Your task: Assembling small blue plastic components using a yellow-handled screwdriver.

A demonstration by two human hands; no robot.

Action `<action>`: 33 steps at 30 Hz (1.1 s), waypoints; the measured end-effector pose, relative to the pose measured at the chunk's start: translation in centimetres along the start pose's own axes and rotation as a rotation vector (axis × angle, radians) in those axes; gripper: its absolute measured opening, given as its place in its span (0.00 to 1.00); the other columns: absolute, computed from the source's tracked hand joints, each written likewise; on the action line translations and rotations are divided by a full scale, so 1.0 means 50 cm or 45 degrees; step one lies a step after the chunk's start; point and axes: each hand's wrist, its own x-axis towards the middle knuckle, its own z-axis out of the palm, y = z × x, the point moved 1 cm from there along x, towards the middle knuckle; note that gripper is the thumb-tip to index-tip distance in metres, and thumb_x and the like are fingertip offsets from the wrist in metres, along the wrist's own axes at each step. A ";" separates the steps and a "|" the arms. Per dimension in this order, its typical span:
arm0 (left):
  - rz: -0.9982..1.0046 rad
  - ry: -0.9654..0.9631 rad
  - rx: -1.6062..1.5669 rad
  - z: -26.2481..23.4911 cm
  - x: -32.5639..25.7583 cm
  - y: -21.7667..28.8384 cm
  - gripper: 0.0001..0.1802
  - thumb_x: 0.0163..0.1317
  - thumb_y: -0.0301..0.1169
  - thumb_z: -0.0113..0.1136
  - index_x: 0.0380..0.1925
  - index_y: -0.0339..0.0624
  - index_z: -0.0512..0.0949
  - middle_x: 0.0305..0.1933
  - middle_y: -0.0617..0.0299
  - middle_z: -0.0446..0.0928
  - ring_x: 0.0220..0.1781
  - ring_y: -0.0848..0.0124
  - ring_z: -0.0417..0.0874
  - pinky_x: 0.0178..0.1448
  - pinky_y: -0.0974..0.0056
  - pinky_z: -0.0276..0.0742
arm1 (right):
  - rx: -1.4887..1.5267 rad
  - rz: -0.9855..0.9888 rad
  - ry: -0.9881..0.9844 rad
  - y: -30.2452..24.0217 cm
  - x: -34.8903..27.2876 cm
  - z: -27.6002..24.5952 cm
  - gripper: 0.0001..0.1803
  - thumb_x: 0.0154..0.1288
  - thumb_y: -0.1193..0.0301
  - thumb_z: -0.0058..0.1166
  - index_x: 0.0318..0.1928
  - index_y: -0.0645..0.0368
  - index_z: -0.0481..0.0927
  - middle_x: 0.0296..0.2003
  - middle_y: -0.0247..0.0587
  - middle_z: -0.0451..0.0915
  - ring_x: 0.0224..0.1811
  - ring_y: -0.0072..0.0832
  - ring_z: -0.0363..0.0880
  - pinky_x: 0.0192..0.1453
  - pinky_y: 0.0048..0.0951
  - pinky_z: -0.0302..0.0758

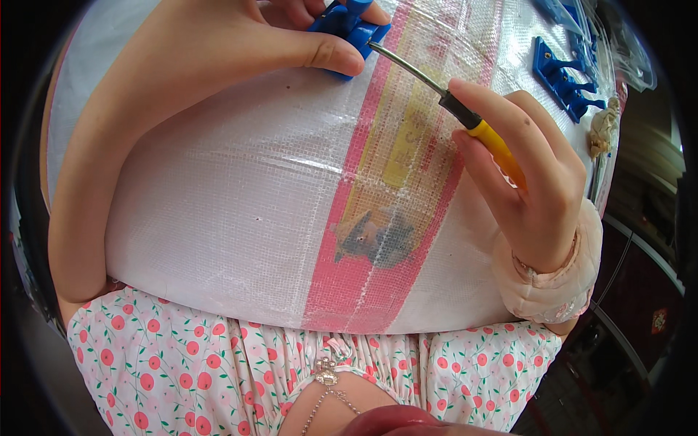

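Note:
At the top of the head view, my left hand [291, 43] grips a small blue plastic piece [350, 29] between thumb and fingers. Part of that piece is hidden behind the fingers and cut off by the picture's upper edge. In my right hand [534, 167] is a screwdriver [502, 155] with a yellow and black handle and a thin metal shaft. Its shaft slants up to the left, and the tip meets the near right side of the blue piece. My fingers wrap the handle, with the index finger along its black collar.
A woven white plastic sheet [218, 211] with a pink and yellow printed band covers the table. At the far right lie another blue plastic piece with several prongs [563, 80], clear plastic bags [618, 43] and a crumpled beige scrap [603, 131]. The table's curved edge is close to my body.

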 end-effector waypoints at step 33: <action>0.002 -0.124 0.131 0.055 0.022 -0.007 0.19 0.50 0.40 0.77 0.32 0.42 0.78 0.37 0.57 0.80 0.35 0.70 0.81 0.38 0.69 0.76 | 0.714 0.297 -0.086 0.065 -0.042 0.019 0.14 0.68 0.80 0.55 0.53 0.62 0.78 0.41 0.40 0.84 0.18 0.11 0.69 0.21 0.12 0.62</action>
